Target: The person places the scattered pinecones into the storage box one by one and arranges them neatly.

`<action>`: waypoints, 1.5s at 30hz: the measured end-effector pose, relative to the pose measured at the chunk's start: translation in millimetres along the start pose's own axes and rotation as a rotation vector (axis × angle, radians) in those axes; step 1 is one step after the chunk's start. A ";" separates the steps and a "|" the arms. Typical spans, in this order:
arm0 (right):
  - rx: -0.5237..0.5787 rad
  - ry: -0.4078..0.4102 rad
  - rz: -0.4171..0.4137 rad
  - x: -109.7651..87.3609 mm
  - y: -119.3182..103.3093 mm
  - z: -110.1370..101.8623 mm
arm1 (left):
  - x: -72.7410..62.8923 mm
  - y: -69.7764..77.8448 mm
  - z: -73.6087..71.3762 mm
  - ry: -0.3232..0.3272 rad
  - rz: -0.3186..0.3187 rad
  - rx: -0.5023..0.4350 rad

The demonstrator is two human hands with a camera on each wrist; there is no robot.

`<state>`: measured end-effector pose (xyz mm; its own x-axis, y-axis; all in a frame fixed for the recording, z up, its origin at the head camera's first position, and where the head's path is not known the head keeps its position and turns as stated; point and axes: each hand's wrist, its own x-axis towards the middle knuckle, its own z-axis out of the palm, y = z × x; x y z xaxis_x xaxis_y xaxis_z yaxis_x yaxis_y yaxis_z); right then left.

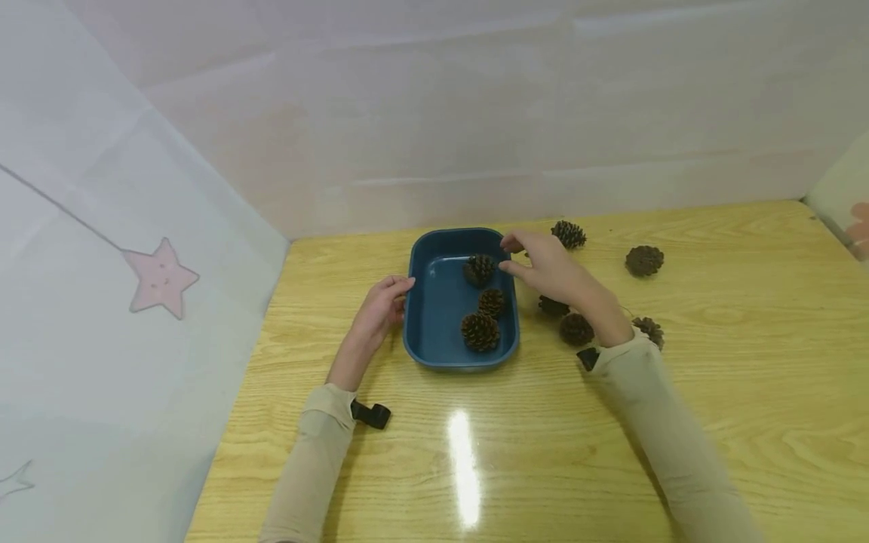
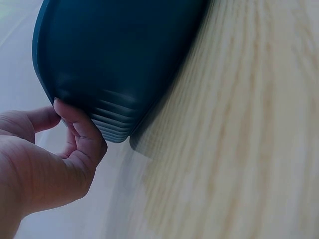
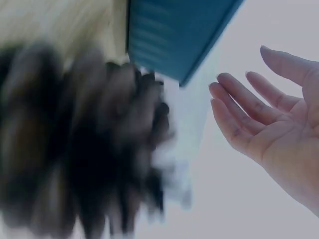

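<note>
Blue bin [image 1: 437, 302]: rectangular, rounded corners, ribbed outer wall, sits on counter [image 1: 557, 437] between the hands. Three brown, rough-scaled pine cones [image 1: 480, 332] inside, along its right side. Left hand [image 1: 379, 308] pinches bin's left rim. Right hand [image 1: 548, 264] holds nothing, fingers loose, at the right rim. Loose cones [image 1: 644, 261] lie right of bin, some near right forearm.

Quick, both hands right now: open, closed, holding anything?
Left hand: closed, pinching the rim of the blue bin.
Right hand: open, fingers relaxed, holding nothing, by the bin's right edge.
</note>
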<state>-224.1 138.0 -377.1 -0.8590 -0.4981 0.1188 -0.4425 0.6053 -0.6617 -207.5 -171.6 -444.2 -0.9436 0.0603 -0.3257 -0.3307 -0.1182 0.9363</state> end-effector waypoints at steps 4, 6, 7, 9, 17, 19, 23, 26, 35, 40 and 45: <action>-0.030 0.004 0.018 -12.8 4.4 -13.4 | -0.7 2.1 -1.8 0.000 0.001 0.004; -0.036 0.000 0.027 -18.7 8.8 -18.3 | -1.3 2.5 -2.8 -0.001 -0.002 0.006; -0.037 -0.004 0.033 -21.4 11.5 -20.3 | -1.8 2.8 -3.1 -0.001 -0.004 0.004; -0.040 -0.016 0.040 -26.4 17.2 -23.2 | -2.5 3.1 -4.3 0.002 -0.008 0.000; -0.038 -0.093 0.090 -43.2 35.0 -30.6 | -3.5 2.6 -8.6 0.001 -0.001 -0.008; -0.035 -0.107 0.105 -46.0 37.2 -32.2 | -3.9 2.4 -9.0 -0.002 -0.002 -0.008; -0.039 -0.132 0.127 -49.6 41.2 -34.3 | -4.4 2.7 -8.5 -0.002 -0.003 -0.011; -0.040 -0.144 0.127 -51.9 43.8 -35.1 | -4.6 3.2 -7.8 -0.006 0.001 -0.011; -0.030 -0.162 0.113 -52.2 50.9 -30.8 | -4.9 3.0 -7.5 -0.019 0.014 -0.010; -0.048 -0.175 0.107 -52.3 50.4 -29.4 | -5.4 3.4 -7.5 -0.016 0.007 -0.012; -0.083 -0.181 0.088 -51.1 49.8 -26.3 | -4.7 2.4 -7.9 -0.015 0.012 -0.011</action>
<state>-209.1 209.9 -396.7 -0.8383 -0.5397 -0.0770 -0.3937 0.6971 -0.5992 -204.1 -179.9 -441.5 -0.9471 0.0738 -0.3124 -0.3197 -0.1298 0.9386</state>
